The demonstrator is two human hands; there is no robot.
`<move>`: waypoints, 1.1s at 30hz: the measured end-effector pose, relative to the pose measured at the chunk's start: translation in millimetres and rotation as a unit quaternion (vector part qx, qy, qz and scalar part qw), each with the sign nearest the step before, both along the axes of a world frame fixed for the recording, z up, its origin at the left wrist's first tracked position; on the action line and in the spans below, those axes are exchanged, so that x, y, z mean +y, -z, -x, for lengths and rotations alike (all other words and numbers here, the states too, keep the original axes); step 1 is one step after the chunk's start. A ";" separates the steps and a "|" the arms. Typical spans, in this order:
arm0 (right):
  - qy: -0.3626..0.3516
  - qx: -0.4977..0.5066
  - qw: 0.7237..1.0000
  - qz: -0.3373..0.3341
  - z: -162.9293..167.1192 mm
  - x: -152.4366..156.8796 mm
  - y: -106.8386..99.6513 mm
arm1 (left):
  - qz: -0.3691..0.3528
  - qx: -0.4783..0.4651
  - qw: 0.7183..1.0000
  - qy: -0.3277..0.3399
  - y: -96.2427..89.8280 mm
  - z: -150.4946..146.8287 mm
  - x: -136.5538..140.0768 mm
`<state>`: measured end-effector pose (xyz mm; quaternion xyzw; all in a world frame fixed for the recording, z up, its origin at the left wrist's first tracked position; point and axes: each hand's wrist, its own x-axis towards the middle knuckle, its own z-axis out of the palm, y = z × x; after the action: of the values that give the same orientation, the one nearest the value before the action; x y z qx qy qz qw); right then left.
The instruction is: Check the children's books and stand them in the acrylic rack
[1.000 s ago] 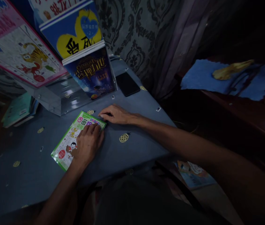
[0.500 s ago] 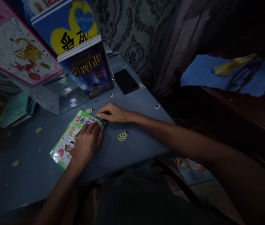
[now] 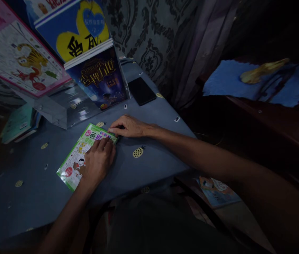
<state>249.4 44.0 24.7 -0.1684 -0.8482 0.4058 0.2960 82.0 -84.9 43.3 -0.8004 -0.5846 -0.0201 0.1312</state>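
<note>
A green-bordered picture book (image 3: 71, 178) with a glossy cover lies slantwise on the table. My left hand (image 3: 98, 160) rests palm down across the book, its fingers stretched toward the upper edge. At the book's upper right corner, my right hand (image 3: 127, 127) has its thumb and forefinger brought together in a pinch on the edge. The cover's middle and right part is hidden under my left hand. Just behind the hands, a dark blue book (image 3: 102, 84) stands in a clear plastic rack (image 3: 53, 116).
A black phone (image 3: 142, 91) lies beside the rack. More books, including a pink one (image 3: 28, 63) and a blue and yellow one (image 3: 72, 31), stand upright. Teal books (image 3: 18, 121) lie at left. On the right, a blue cloth (image 3: 226, 81) covers part of a dark red surface.
Hardly anything differs. The thumb and forefinger of my right hand have shifted very slightly at the book's corner, and the view has tilted a little.
</note>
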 end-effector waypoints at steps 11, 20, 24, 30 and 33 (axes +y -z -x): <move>0.006 -0.097 0.987 -0.131 -4.9 -6.4 -2.7 | -0.011 -0.003 0.999 0.032 10.0 8.1 -9.1; 0.040 -0.147 0.939 -0.309 -18.8 -35.5 11.7 | 0.025 0.029 0.999 0.029 6.1 3.1 -9.5; 0.067 -0.152 0.931 -0.325 -18.9 -45.7 16.4 | 0.011 0.009 0.999 0.044 6.4 4.9 -10.9; 0.080 -0.108 0.941 -0.311 -21.0 -48.1 19.0 | 0.023 -0.058 0.996 0.063 4.9 10.2 -0.2; 0.075 -0.108 0.942 -0.310 -21.4 -46.9 19.0 | 0.041 -0.075 0.993 0.079 6.4 17.9 8.8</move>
<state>270.8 -2.9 5.8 -0.1741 -0.9438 0.0791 0.2696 64.1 -76.1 36.9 -0.8447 -0.5285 -0.0665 0.0518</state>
